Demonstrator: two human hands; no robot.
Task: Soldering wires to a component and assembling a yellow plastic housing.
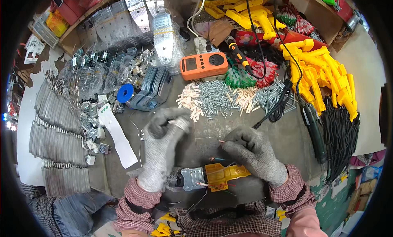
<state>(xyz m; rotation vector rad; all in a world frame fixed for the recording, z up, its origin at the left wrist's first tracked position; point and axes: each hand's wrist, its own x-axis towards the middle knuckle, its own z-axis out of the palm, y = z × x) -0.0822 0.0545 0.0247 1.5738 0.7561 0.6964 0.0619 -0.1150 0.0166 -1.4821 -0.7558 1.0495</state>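
My left hand (pixel 163 138), in a grey knit glove, is raised over the bench with its fingers curled together and slightly blurred. Whatever lies between those fingertips I cannot make out. In a grey glove too, my right hand (pixel 258 153) pinches a small pinkish tube-like piece (pixel 222 141) between thumb and finger. Below and between the hands lies an open yellow plastic housing (pixel 219 176) with short coloured wires. A metal plate with rivets (pixel 192 179) joins its left side. Neither hand touches this assembly.
Piles of screws (pixel 215 98) and small beige tubes (pixel 189 98) lie ahead, before an orange meter (pixel 204 66). Yellow handles (pixel 315 69), black cords (pixel 337 134) and a dark corded tool (pixel 314 130) lie right. Metal strips (pixel 57 142) and a white strip (pixel 118 136) lie left.
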